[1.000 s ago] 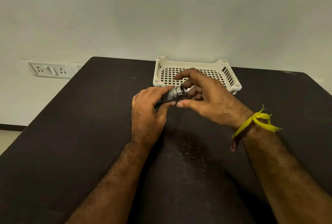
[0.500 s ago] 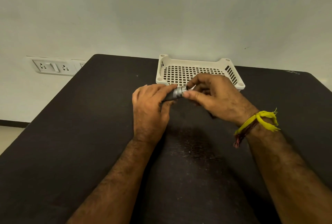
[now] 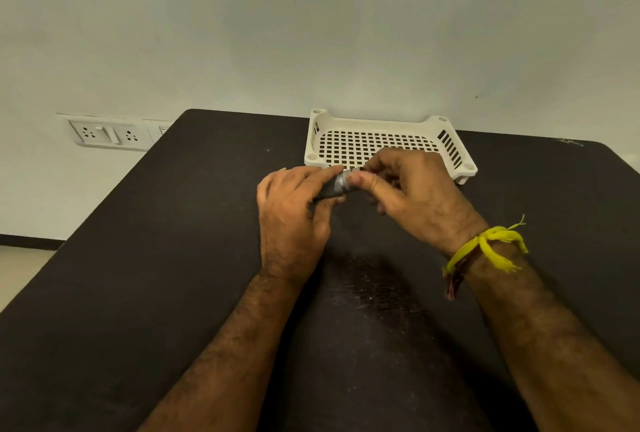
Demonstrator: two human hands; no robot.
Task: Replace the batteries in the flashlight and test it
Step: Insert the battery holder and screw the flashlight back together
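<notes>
— Nearest us, what do we have?

— Our two forearms reach out over the dark table (image 3: 173, 258); a yellow thread (image 3: 491, 244) is tied at the right wrist. Past them the left hand (image 3: 294, 210) is wrapped around the flashlight (image 3: 335, 185), fingers curled over its dark barrel, so most of the body is hidden.

— And the right hand (image 3: 412, 192)?

— It pinches the silvery end of the flashlight between thumb and forefinger, the other fingers folded behind. The flashlight lies roughly level, held just above the table between both hands, near the front edge of the tray (image 3: 450, 154).

— How do we expect it to handle?

— Small, rigid and light, we'd say — one hand covers it easily. The barrel looks smooth, so it could turn in the palm if we twist hard. We'd keep the left hand tight around the middle and work the end piece with fingertips only, where the silver collar gives some purchase.

— Any batteries showing?

— None that we can see; whether the end is being unscrewed or closed we cannot tell. A loose cap or cell would be small and prone to roll, so the tray seems the sensible place for parts.

— Beyond the hands?

— The white slotted tray sits at the table's far edge, then a pale wall with a socket plate (image 3: 110, 133) off to the left.
</notes>
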